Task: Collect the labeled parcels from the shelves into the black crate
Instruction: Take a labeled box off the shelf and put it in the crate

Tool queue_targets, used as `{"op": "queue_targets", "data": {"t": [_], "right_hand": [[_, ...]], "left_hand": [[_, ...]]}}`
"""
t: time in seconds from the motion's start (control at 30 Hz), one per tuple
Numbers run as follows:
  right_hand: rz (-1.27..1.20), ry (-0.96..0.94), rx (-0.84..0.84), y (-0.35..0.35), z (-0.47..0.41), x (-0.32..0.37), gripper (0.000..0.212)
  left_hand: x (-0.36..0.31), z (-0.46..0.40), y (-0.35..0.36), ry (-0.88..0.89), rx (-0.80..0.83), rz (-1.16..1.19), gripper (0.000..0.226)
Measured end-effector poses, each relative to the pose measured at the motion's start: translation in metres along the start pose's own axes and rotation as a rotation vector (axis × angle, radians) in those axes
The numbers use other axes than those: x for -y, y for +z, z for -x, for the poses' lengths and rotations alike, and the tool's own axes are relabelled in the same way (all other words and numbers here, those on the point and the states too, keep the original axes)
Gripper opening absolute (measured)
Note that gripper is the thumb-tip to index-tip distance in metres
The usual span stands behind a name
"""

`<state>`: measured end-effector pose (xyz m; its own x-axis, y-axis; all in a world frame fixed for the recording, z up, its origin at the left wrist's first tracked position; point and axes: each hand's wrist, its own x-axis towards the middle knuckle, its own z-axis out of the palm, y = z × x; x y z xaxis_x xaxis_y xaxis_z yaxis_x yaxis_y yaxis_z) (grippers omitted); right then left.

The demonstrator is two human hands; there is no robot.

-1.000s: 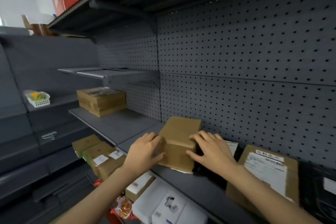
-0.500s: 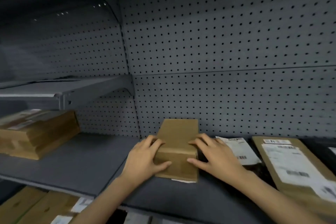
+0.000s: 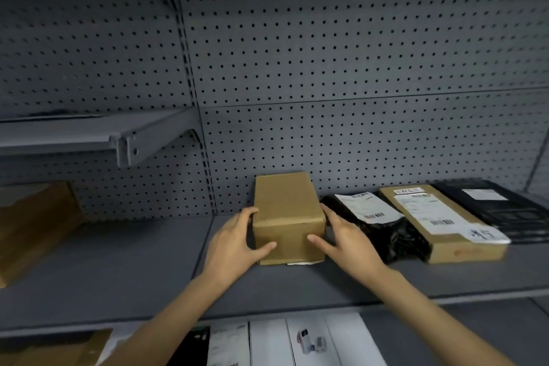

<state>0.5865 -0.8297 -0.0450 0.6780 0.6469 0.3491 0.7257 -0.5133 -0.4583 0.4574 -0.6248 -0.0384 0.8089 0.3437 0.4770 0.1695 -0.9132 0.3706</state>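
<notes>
Cardboard box (image 3: 286,217) clasped between left hand (image 3: 234,242) and right hand (image 3: 346,239).

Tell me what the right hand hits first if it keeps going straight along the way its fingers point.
The right hand already touches the brown box; its fingers point left across it, so probably that box.

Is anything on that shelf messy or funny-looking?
Mostly tidy. A white paper edge pokes out from under the brown box held between left hand and right hand, and the black bag beside it looks crumpled.
</notes>
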Motion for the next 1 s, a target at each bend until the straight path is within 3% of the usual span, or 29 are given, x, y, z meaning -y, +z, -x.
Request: {"op": "queue_targets", "data": {"t": [0.1, 0.27, 0.33, 0.43, 0.57, 0.73, 0.9, 1.0], "right_hand": [[-0.042, -0.012, -0.119, -0.012, 0.008, 0.012, 0.067], [0.092, -0.154, -0.327, -0.045, 0.008, 0.031, 0.053], [0.202, -0.208, -0.316, -0.049, 0.006, 0.037, 0.053], [0.298, -0.271, -0.245, -0.039, 0.007, 0.037, 0.054], [0.259, -0.247, -0.293, -0.038, 0.012, 0.035, 0.053], [0.2, -0.131, -0.319, -0.04, 0.025, 0.019, 0.06], [0.185, -0.089, -0.288, -0.023, 0.039, 0.009, 0.061], [0.169, -0.088, -0.249, -0.013, 0.04, 0.013, 0.06]], "left_hand": [[-0.001, 0.004, 0.004, 0.004, -0.004, 0.044, 0.069], [-0.016, 0.013, 0.008, 0.009, 0.071, 0.052, 0.064], [-0.019, 0.014, 0.007, 0.054, 0.082, -0.042, 0.06], [-0.018, 0.009, -0.003, 0.14, -0.047, -0.13, 0.069], [-0.031, -0.011, -0.03, 0.272, -0.153, -0.001, 0.072], [-0.054, -0.03, -0.03, 0.486, -0.094, -0.175, 0.07], [-0.042, -0.025, -0.025, 0.418, -0.066, -0.21, 0.06], [-0.018, -0.019, -0.035, 0.286, -0.07, -0.121, 0.064]]}}
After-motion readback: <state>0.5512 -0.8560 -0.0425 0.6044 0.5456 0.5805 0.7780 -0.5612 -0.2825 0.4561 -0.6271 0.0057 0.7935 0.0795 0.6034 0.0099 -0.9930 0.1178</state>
